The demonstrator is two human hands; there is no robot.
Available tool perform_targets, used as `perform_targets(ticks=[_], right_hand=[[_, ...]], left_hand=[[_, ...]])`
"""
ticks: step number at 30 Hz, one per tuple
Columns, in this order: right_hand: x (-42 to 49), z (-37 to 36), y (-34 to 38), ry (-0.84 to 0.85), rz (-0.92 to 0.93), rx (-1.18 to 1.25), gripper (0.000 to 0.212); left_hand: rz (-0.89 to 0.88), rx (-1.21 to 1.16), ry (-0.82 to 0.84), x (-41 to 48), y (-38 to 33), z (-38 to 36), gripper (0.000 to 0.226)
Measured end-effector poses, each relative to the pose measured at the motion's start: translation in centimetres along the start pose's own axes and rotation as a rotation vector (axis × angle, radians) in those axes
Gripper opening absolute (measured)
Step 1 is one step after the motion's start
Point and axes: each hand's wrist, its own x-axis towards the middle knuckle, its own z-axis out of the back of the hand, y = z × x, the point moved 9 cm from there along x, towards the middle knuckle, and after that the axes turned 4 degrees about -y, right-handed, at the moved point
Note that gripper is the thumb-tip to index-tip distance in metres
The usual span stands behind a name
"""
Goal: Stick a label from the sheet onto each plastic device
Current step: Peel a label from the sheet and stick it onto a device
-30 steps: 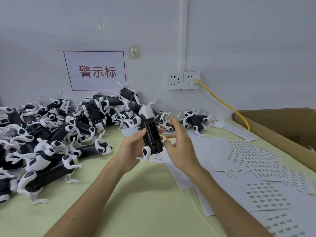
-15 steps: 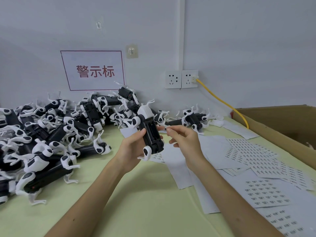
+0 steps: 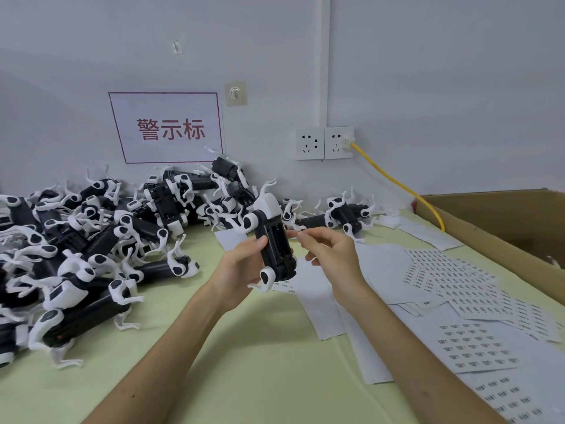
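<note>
My left hand [image 3: 241, 270] grips a black and white plastic device [image 3: 272, 240], held upright above the green table with its open black underside facing me. My right hand [image 3: 328, 250] is just right of the device, thumb and forefinger pinched on a small white label [image 3: 299, 231] at the device's upper edge. Label sheets [image 3: 452, 276] printed with small barcodes lie on the table to the right.
A big pile of black and white devices [image 3: 91, 240] covers the left side of the table [image 3: 244, 362] and the wall side. An open cardboard box [image 3: 504, 221] stands at the far right. A yellow cable [image 3: 397, 185] runs from the wall socket [image 3: 324, 143] to the box.
My right hand went from open fingers beside the device to a pinch on a small label at its upper right edge. The left hand kept the device nearly still.
</note>
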Motion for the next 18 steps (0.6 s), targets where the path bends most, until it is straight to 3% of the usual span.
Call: perform_targets(ticks=[2, 5, 11, 16, 18], right_hand=[[-0.1, 0.1, 0.2, -0.017, 0.018, -0.009, 0.003], [-0.1, 0.3, 0.8, -0.069, 0.074, -0.052, 0.008], [0.1, 0.8, 0.9, -0.047, 0.013, 0.08, 0.006], [-0.3, -1.0, -0.2, 0.103, -0.151, 0.247, 0.02], [-0.7, -1.8, -0.9, 0.17, -0.248, 0.313, 0.022]], left_hand=[[-0.013, -0.006, -0.027, 0.1, -0.1, 0.2, 0.055], [-0.029, -0.015, -0.115, 0.2, -0.1, 0.9, 0.055], [-0.036, -0.044, -0.446, -0.1, 0.1, 4.9, 0.046], [-0.09, -0.204, -0.461, 0.1, 0.3, 5.0, 0.035], [-0.081, -0.253, -0.452, 0.2, 0.7, 4.8, 0.045]])
